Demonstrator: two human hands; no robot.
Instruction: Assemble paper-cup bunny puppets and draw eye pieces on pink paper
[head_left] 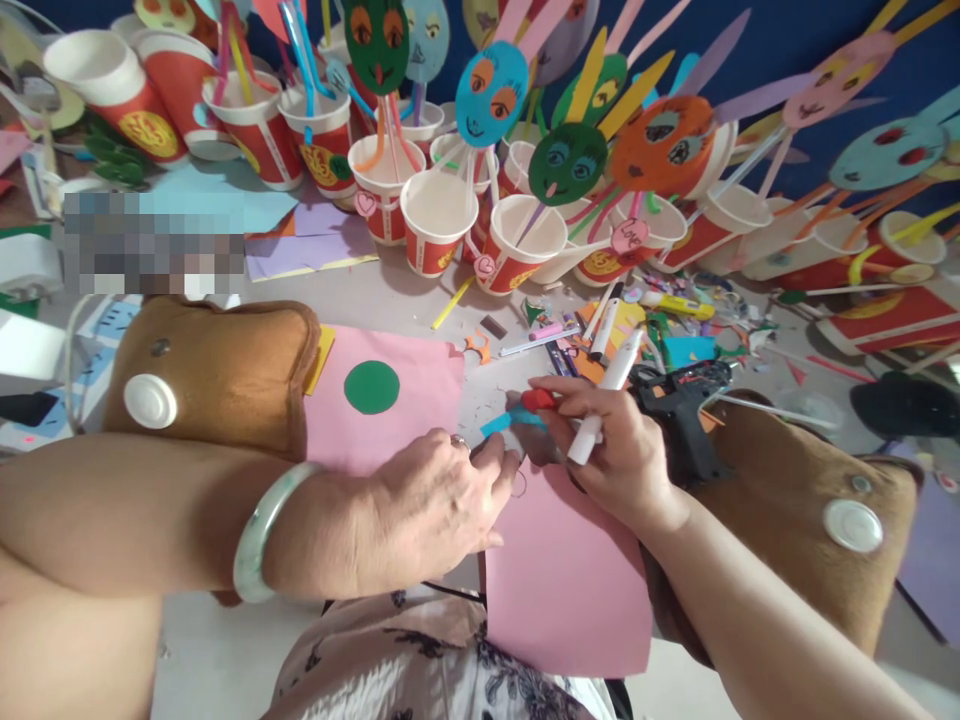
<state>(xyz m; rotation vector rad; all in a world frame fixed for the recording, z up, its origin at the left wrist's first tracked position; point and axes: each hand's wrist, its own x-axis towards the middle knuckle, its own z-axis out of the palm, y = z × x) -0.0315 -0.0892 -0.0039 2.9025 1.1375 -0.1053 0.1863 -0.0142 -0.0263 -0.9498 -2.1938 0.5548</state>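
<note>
My right hand point(619, 450) is closed around a white marker point(616, 385), its fingers beside a small red piece point(538, 400). My left hand point(435, 495) reaches in from the left, fingers bent at the top left corner of a pink sheet point(570, 580); its fingertips are partly hidden, so what they pinch is unclear. A small drawn circle point(519, 484) shows on that sheet near my fingers. Just above lies a blue strip point(502, 420) between the hands. A second pink sheet point(330, 390) carries a green disc point(371, 387).
Red and white paper cups point(439, 220) with painted paper faces point(491, 95) stand along the back. Pens and paper scraps point(660, 300) litter the middle right, near a black glue gun point(682, 410). Brown cushions lie at left point(217, 370) and right point(795, 510).
</note>
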